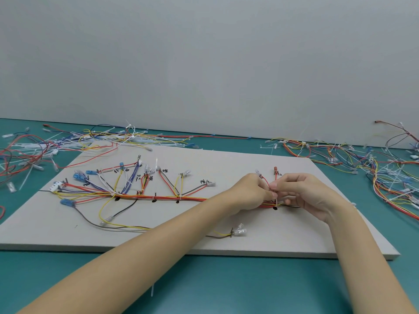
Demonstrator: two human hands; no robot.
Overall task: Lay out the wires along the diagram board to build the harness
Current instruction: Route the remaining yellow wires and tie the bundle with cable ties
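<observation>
You are pinching a white cable tie point(275, 201) with both your left hand point(254, 192) and right hand point(306, 193), fingers curled tight, around the wire bundle point(167, 197) lying along the diagram board point(283, 236). Next, you are likely cinching it snug.

Handwritten black marks on my diagram board point(260, 159): 棕 point(165, 171) at twelve o'clock, 黄 point(150, 178) beside it; others illegible.

teal tabletop point(204, 286), pale wall point(204, 53), loose white cable ties point(29, 171)
</observation>
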